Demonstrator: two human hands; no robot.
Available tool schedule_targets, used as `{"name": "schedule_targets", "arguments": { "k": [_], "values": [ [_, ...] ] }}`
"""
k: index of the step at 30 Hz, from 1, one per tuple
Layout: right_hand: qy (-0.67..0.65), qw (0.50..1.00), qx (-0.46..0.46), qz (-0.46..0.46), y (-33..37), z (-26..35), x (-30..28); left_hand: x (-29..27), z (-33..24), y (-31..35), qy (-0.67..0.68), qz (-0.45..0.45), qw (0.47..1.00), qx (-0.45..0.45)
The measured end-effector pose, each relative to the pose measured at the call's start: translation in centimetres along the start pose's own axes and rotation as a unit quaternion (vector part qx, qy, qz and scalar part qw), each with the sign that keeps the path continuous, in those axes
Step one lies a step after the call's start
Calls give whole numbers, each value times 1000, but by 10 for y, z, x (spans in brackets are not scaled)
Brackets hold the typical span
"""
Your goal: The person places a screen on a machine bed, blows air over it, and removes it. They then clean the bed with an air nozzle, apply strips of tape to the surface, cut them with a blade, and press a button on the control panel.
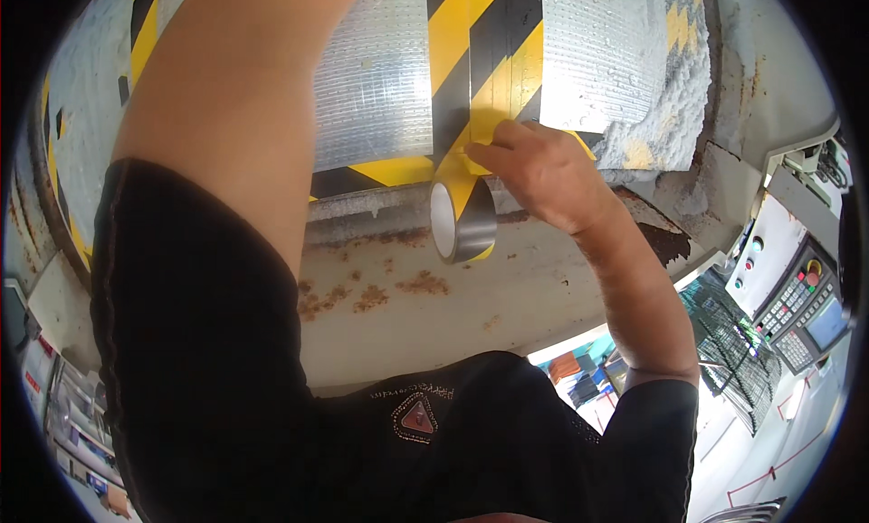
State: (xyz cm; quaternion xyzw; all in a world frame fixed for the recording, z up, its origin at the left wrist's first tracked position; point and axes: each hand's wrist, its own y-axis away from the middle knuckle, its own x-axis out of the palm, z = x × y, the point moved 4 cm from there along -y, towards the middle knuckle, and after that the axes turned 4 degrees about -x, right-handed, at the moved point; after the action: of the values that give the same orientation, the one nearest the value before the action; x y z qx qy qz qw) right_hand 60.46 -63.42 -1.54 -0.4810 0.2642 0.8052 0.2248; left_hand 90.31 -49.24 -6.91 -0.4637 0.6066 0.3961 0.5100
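Observation:
My right hand (543, 175) is closed, its thumb and fingers pinched at a strip of yellow-and-black striped tape (489, 107). The roll of tape (463, 217), with a white core, hangs from that strip just left of and below my fingers. The strip runs upward over a silvery, ribbed sheet (376, 80). My left arm (222, 98) reaches up past the top edge of the picture, so the left hand is hidden. Along the sheet's lower edge runs another band of striped tape (389, 172).
White crumbly material (665, 129) shows at the sheet's right edge. Below lies a pale, rust-stained metal ledge (380, 283). A control panel (801, 310) with keys and a red knob stands at the right, near a dark mesh basket (738, 360). More striped tape crosses the far left.

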Motion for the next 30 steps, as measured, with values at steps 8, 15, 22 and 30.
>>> {"name": "schedule_targets", "arguments": {
  "k": [8,15,22,30],
  "values": [
    [27,999,25,-14,13,-5,-7,-2,-1,4,-6,8,1000,-4],
    [26,999,43,6,15,-9,-10,-2,1,3,-8,9,1000,-4],
    [-306,875,350,-134,16,-35,-9,-1,3,2,-10,-3,1000,-1],
    [-306,830,465,32,24,28,0,-8,12,12,-10,24,1000,-10]
  ]
}}
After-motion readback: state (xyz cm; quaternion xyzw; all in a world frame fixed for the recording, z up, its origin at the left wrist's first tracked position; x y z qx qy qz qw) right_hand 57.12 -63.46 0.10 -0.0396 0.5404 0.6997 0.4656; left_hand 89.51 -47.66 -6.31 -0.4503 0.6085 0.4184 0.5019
